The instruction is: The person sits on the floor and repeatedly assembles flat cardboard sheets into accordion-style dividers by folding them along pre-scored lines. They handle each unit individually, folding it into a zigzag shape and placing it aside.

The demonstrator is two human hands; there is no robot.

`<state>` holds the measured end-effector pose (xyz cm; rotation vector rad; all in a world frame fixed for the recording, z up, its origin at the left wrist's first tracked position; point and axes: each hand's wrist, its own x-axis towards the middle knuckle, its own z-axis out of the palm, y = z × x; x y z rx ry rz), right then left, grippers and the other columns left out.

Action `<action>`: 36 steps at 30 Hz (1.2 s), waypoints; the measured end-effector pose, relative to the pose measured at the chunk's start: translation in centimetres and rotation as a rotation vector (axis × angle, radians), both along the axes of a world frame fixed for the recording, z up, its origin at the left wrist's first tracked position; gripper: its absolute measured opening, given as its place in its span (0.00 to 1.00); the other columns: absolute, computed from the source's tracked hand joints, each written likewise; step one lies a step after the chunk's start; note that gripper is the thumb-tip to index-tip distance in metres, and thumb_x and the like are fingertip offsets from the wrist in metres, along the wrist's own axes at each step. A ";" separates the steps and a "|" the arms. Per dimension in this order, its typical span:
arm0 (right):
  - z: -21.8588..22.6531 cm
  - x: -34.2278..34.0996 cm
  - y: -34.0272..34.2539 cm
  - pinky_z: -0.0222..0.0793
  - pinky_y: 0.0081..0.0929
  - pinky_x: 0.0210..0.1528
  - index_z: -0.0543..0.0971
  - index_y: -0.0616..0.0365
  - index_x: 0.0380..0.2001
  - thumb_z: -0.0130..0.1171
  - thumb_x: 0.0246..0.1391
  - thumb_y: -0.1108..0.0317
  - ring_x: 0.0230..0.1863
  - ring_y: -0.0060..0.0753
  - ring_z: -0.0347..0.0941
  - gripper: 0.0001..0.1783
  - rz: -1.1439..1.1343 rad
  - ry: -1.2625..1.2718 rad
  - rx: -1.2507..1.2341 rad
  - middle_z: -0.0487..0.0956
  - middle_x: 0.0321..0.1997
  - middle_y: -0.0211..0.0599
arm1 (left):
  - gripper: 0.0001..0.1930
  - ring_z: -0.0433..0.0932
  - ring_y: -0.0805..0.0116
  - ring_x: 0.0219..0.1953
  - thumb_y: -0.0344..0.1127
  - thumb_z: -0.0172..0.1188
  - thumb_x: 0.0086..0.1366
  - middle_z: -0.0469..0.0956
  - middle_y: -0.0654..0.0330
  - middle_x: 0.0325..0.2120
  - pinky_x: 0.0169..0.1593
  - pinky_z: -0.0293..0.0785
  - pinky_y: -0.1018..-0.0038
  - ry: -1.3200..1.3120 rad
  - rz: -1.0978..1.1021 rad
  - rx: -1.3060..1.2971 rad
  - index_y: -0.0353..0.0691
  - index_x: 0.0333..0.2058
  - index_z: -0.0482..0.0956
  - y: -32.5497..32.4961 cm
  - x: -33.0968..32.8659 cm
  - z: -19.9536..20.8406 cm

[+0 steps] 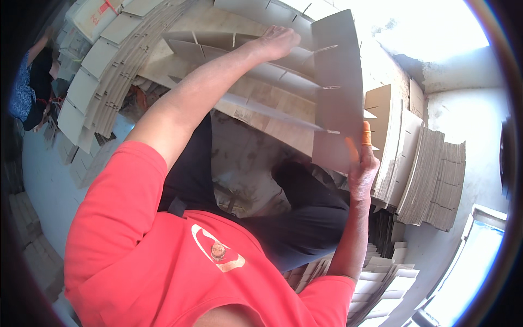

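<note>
The person has one wide grey card strip (338, 103) standing across the ends of the long card strips (289, 78), over the worktop (190, 22). The right hand (364, 171) has its grip clamped on the near end of the wide strip, with orange covers (366, 135) on the thumb and a finger. The left hand (279, 43) is curled up at the top of the long strips, toward the far side; it is hard to tell if its grip pinches one. The step looks like fitting the cuts in the cards into each other. To do it well, the person should keep the wide strip standing straight and line up each cut with its own long strip. Then a gentle, even push, one cut after another, should work best. The long strips look thin and bendy, so a hard shove could fold them or rip a cut.
</note>
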<state>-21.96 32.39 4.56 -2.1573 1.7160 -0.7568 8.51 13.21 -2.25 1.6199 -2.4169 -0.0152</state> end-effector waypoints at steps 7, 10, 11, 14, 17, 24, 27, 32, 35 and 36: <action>0.1 0.2 -1.3 0.69 0.19 0.50 0.64 0.59 0.64 0.57 0.56 0.80 0.44 0.18 0.73 0.32 0.114 -0.146 0.151 0.79 0.52 0.38 | 0.03 0.79 0.48 0.31 0.25 0.60 0.50 0.78 0.48 0.22 0.35 0.76 0.59 0.141 -0.038 -0.063 0.34 0.22 0.76 -0.8 -0.1 -1.1; 1.1 1.2 -2.1 0.70 0.20 0.48 0.62 0.59 0.65 0.57 0.56 0.78 0.40 0.22 0.75 0.32 0.080 -0.257 0.292 0.80 0.49 0.42 | 0.02 0.79 0.47 0.31 0.25 0.60 0.50 0.78 0.47 0.23 0.35 0.75 0.58 0.179 -0.022 -0.069 0.33 0.23 0.76 -0.9 0.1 -1.5; 1.1 1.4 -2.3 0.71 0.20 0.47 0.61 0.59 0.65 0.57 0.57 0.77 0.38 0.25 0.75 0.33 0.074 -0.224 0.280 0.80 0.46 0.45 | 0.01 0.79 0.47 0.31 0.24 0.59 0.50 0.78 0.46 0.23 0.35 0.75 0.58 0.190 -0.016 -0.079 0.33 0.23 0.77 -1.1 0.1 -1.2; 0.4 1.8 -2.0 0.71 0.21 0.43 0.59 0.59 0.66 0.57 0.58 0.74 0.30 0.37 0.76 0.33 0.098 0.040 0.118 0.80 0.36 0.53 | 0.02 0.78 0.46 0.30 0.25 0.60 0.49 0.77 0.45 0.23 0.34 0.75 0.57 0.161 0.007 0.009 0.33 0.23 0.77 -1.5 0.3 -0.7; 0.5 2.8 -1.1 0.71 0.23 0.37 0.59 0.57 0.66 0.56 0.59 0.74 0.25 0.47 0.73 0.33 -0.005 0.080 0.183 0.76 0.28 0.57 | 0.04 0.78 0.46 0.28 0.24 0.60 0.48 0.75 0.45 0.20 0.33 0.74 0.57 0.250 -0.032 -0.025 0.33 0.20 0.73 -1.5 0.5 -0.9; 0.5 3.3 -3.2 0.70 0.30 0.31 0.60 0.56 0.65 0.56 0.57 0.75 0.23 0.47 0.74 0.33 0.098 0.136 0.196 0.76 0.24 0.53 | 0.11 0.76 0.47 0.28 0.25 0.61 0.50 0.72 0.48 0.18 0.34 0.73 0.57 0.180 -0.045 0.010 0.33 0.17 0.66 -2.2 0.4 0.0; 0.9 3.2 -3.3 0.70 0.35 0.31 0.62 0.56 0.65 0.56 0.57 0.74 0.24 0.49 0.74 0.32 0.125 0.108 0.186 0.76 0.24 0.53 | 0.11 0.77 0.51 0.33 0.30 0.63 0.52 0.75 0.51 0.21 0.37 0.73 0.58 0.184 -0.029 -0.012 0.35 0.19 0.69 -1.4 0.4 0.6; -0.2 3.2 -3.1 0.68 0.40 0.29 0.63 0.54 0.64 0.56 0.56 0.75 0.24 0.51 0.74 0.32 0.114 0.170 0.177 0.75 0.24 0.54 | 0.14 0.77 0.56 0.39 0.42 0.65 0.55 0.77 0.56 0.24 0.43 0.73 0.59 0.186 -0.170 -0.227 0.37 0.25 0.76 1.8 -0.4 2.1; -0.1 2.8 -2.9 0.68 0.40 0.28 0.63 0.52 0.64 0.56 0.55 0.76 0.24 0.51 0.74 0.33 0.143 0.136 0.159 0.76 0.24 0.55 | 0.17 0.77 0.56 0.37 0.47 0.64 0.56 0.77 0.56 0.25 0.42 0.73 0.60 0.239 -0.235 -0.105 0.37 0.26 0.77 5.8 -1.5 5.3; -0.1 2.8 -2.7 0.69 0.40 0.29 0.64 0.52 0.64 0.56 0.54 0.77 0.24 0.51 0.74 0.33 0.166 0.121 0.155 0.76 0.25 0.55 | 0.19 0.78 0.56 0.36 0.51 0.63 0.56 0.78 0.56 0.25 0.42 0.73 0.59 0.266 -0.254 -0.041 0.37 0.26 0.78 6.6 -1.6 5.3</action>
